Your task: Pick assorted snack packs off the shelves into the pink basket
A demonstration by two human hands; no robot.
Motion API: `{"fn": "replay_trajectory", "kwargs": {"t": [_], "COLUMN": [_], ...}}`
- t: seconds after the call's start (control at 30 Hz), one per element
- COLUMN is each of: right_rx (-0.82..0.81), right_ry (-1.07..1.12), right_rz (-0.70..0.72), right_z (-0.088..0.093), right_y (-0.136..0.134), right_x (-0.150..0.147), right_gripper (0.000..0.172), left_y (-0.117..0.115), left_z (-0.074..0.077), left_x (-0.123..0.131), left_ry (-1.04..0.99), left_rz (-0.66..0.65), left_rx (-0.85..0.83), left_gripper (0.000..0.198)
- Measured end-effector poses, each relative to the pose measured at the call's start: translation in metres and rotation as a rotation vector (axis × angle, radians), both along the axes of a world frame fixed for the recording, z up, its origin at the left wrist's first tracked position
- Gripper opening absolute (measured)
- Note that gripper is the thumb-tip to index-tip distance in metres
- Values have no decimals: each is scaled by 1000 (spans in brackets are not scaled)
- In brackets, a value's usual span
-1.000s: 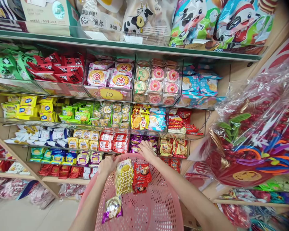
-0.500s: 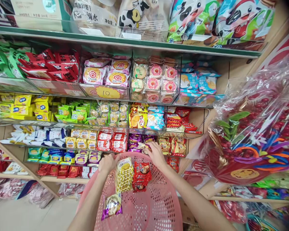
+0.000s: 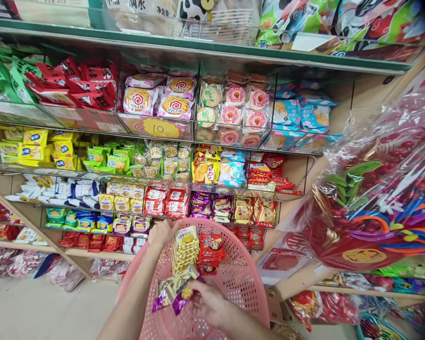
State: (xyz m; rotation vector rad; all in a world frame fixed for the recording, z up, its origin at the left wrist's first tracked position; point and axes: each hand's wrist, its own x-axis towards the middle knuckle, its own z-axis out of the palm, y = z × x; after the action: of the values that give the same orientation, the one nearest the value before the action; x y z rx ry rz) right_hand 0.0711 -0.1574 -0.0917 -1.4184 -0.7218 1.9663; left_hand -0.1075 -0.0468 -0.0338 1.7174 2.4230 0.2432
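Note:
My left hand (image 3: 161, 233) is closed on the far rim of a pink perforated plastic basket (image 3: 251, 274). Inside the basket, my right hand (image 3: 211, 303) has its fingers on a purple-and-gold cookie packet (image 3: 184, 292). That packet overlaps another purple-and-gold packet (image 3: 163, 289) lying on the basket's floor. Behind them lean a stack of yellow-and-white biscuit packets (image 3: 184, 248) and a stack of red snack packets (image 3: 211, 249). Part of my right hand's grip is hidden beneath the packet.
Shelves of wrapped snacks rise in front, with purple packets (image 3: 200, 204) in a compartment just beyond the basket. A plastic-wrapped decoration (image 3: 361, 236) juts out at right. Bagged goods (image 3: 65, 274) sit low on the left, and a teal basket (image 3: 364, 326) stands at lower right.
My right hand has come back from the purple packets' compartment into the basket, bringing a purple-and-gold cookie packet beside the one lying there. My left hand stays on the rim.

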Motion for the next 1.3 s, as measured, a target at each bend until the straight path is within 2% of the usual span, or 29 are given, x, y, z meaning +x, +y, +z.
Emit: {"fn": "replay_trajectory", "kwargs": {"t": [0.1,0.2,0.43,0.6,0.83,1.1,1.2,1.3], "right_rx": [-206,-206,-40,106,422,404,363,395], "right_ry": [72,66,46,43,-251,-426,-483,-534], "right_rz": [-24,1,-1,25,69,33,51,72], "right_z": [-6,-9,-21,-36,-57,-50,-49,-53], "right_y": [-5,-8,-11,-7,-5,-12,-15,-16], "right_x": [-11,-22,-40,-45,-43,-44,-46,-47], "right_gripper": [23,25,36,39,25,37,36,34], "left_y": [0,-3,-7,-8,-5,-2,-3,-5], "left_z": [-2,-2,2,2,-2,-9,-9,-5], "left_x": [0,-1,-2,-2,-3,-2,-1,0], "left_ry": [2,4,8,24,10,18,9,-1], "left_rz": [8,6,19,-1,-16,-36,-28,-19], "left_rx": [9,8,-20,-10,-7,3,2,-11], "left_gripper": [65,66,67,68,70,70,69,67]}}
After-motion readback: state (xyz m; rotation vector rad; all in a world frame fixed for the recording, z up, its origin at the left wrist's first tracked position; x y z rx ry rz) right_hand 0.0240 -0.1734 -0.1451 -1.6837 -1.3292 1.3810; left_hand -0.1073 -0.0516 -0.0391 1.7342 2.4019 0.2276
